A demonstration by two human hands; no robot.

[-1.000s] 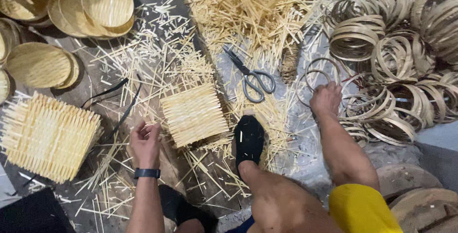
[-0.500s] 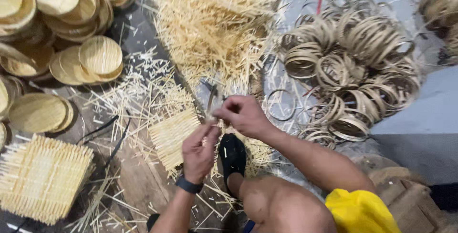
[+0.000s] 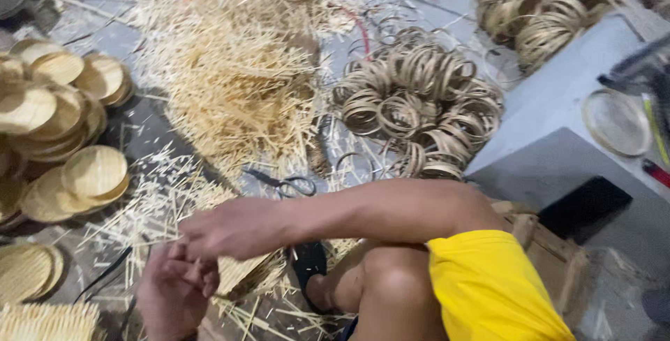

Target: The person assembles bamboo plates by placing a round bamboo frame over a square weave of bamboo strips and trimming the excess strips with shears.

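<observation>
In the lower left of the frame the left hand (image 3: pixel 171 292) and the right hand (image 3: pixel 230 228) meet over a small square mat of woven pale bamboo strips (image 3: pixel 241 271), which lies on the floor just below and between them, its edge partly hidden by the right forearm. The right hand reaches across from the right with its fingers curled, pinching at the strips where it touches the left hand; the left hand is closed loosely around the same spot, fingers bent. The blur makes it hard to tell exactly which strip each hand grips.

Just above the right forearm, black-handled scissors (image 3: pixel 286 184) lie on the grey floor. Behind them a big heap of loose straw-coloured bamboo splints (image 3: pixel 230 76) fills the upper middle. A pile of thin bamboo hoops (image 3: pixel 419 104) sits to the right of centre. Stacks of round woven shallow trays (image 3: pixel 63 117) line the left edge.
</observation>
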